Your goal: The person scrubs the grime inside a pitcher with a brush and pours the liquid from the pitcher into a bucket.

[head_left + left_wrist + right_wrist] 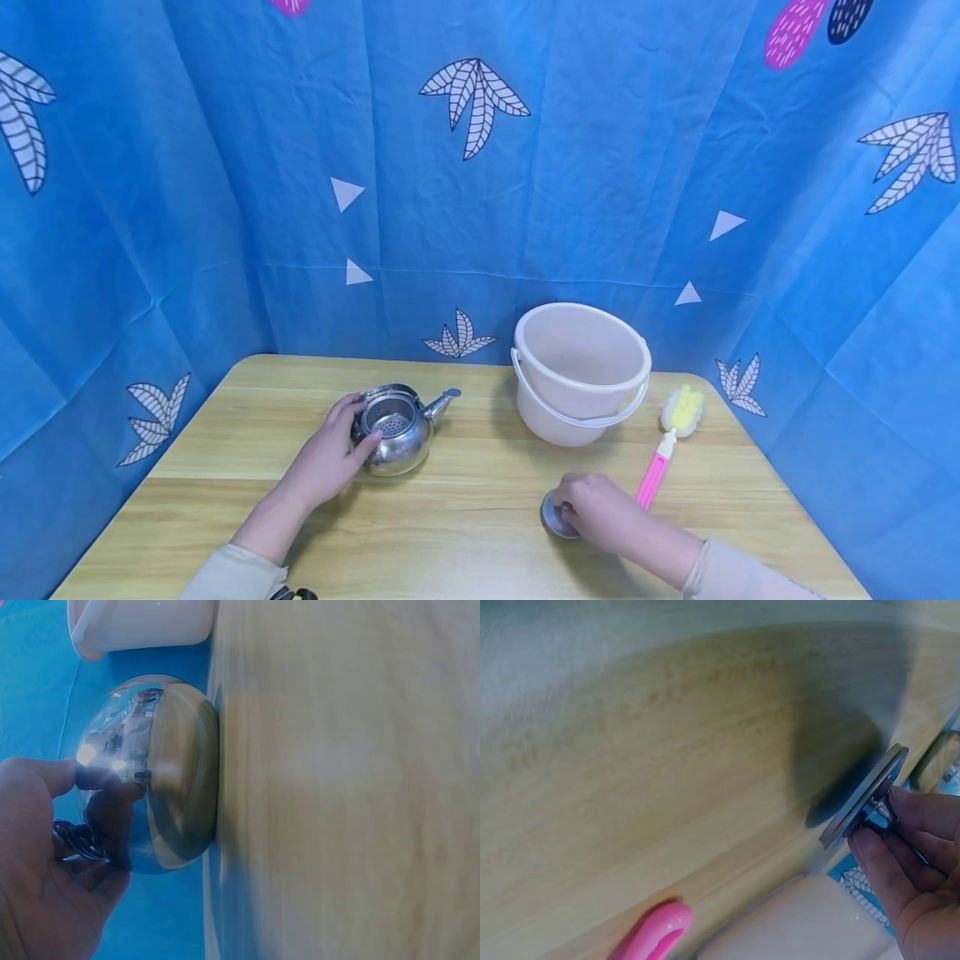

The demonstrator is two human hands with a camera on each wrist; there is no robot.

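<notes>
A round, shiny metal teapot [401,454] stands on the table with its top uncovered, a perforated strainer [392,426] inside and its spout pointing right. My left hand [335,458] grips it from the left, thumb against the body and fingers around the handle side, as the left wrist view shows with the hand [60,877] beside the polished pot [161,780]. In my right hand [600,510], thumb and fingers pinch the knob of the round metal lid [866,799]. The lid is close to the tabletop; whether its edge touches cannot be told.
A white bucket [551,408], its handle hanging at the front, stands at the back right. Beside it lies a brush with a pink handle [654,479] and a yellow-and-white sponge head [683,411]. Blue patterned cloth [480,217] surrounds the wooden table [450,542] at the back and sides.
</notes>
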